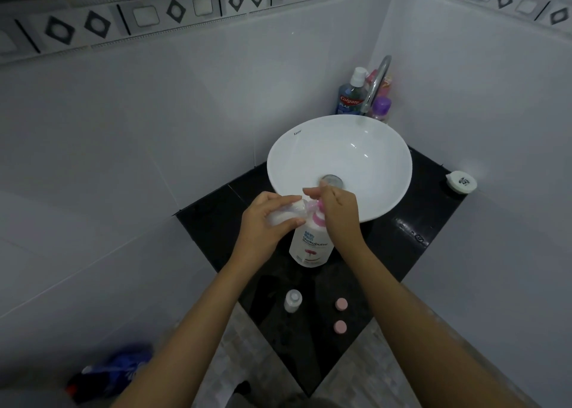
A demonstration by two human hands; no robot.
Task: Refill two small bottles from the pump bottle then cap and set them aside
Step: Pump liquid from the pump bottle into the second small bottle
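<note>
A white pump bottle (311,245) with a pink pump stands on the black counter (402,246) in front of the sink. My right hand (339,214) rests on top of its pump head, fingers curled over it. My left hand (267,222) holds a small clear bottle (283,214) tilted, its mouth at the pump's spout. A second small clear bottle (292,300) stands uncapped near the counter's front. Two pink caps (341,303) (340,326) lie to its right.
A white bowl sink (309,160) with a chrome tap (376,82) fills the back of the counter. Mouthwash (349,93) and other bottles crowd the corner behind it. A white round container (461,182) sits at the right edge. A blue item (117,370) lies on the floor at left.
</note>
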